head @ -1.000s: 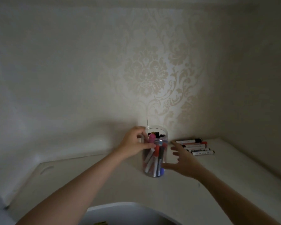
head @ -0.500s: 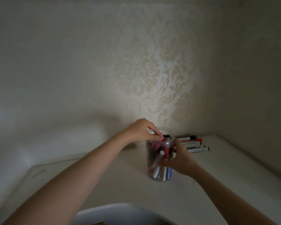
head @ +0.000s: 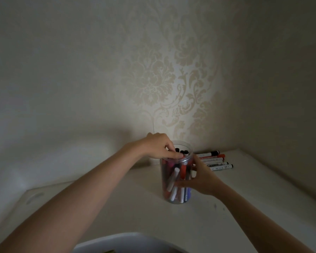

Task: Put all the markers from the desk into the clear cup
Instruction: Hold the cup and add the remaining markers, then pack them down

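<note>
The clear cup (head: 175,172) is standing upright on the desk (head: 117,207), holding markers on end. The left hand (head: 158,146) is resting over its rim from the left; the right hand (head: 201,177) is lying against its right wall. The loose markers (head: 214,160) are lying far right, behind that hand, near the wall (head: 98,70).

The clear cup (head: 176,172) stands mid-surface (head: 117,207) — bare surface lies left of it and nearer the viewer. Right of it, loose markers (head: 214,159) block the wall corner — its mouth is crowded with markers.
</note>
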### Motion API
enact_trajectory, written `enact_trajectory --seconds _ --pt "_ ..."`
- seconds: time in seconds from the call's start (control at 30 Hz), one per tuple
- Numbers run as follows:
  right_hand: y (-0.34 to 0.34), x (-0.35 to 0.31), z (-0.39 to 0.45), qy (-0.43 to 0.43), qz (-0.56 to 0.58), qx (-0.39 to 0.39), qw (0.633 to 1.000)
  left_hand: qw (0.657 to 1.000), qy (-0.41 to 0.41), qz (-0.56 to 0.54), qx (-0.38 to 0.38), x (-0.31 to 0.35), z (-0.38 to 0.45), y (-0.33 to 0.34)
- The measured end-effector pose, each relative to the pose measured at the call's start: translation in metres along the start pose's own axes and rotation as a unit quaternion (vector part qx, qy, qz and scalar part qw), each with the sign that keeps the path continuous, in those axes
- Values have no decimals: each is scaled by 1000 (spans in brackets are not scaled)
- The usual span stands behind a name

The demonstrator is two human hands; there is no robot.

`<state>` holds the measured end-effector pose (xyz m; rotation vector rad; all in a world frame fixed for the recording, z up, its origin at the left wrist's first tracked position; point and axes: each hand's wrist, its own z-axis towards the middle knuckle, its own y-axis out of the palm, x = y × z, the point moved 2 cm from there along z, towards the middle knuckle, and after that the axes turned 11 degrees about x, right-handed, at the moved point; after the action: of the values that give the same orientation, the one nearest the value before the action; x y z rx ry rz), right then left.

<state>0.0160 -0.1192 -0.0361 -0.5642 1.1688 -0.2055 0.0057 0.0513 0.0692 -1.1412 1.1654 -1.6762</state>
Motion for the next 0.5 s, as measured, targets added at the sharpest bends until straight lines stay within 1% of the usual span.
enact_trajectory --seconds 0.03,0.1,0.17,0.2,0.23,0.27,0.3,0.33,0.4,0.43,0.5 --pt "0 1 0 0 1 0 1000 1000 0 19 -11 0 -2 0" --pt "1 2 0 -2 1 1 1000 999 3 51 -5 -4 -4 0" --pt "1 2 1 4 4 5 1000 997 25 68 25 -5 -7 0" --pt "1 2 1 7 6 6 1000 996 44 63 53 -6 -7 1" --pt "1 3 1 7 8 7 1000 995 51 29 85 -6 -8 0" --pt "1 3 1 6 8 4 1000 992 46 -33 116 -8 -9 -1" --pt "1 4 1 8 8 -3 1000 986 37 -89 137 -11 -9 -2" --pt "0 4 2 12 10 -10 1000 982 29 -115 144 -15 -9 -3" --pt "-1 5 2 18 17 -28 999 991 20 -60 119 -16 -13 -1" --pt "-1 6 2 21 20 -35 999 995 12 -27 93 -14 -17 2" --pt "-3 7 1 27 25 -37 999 998 -19 -14 57 -12 -23 9"
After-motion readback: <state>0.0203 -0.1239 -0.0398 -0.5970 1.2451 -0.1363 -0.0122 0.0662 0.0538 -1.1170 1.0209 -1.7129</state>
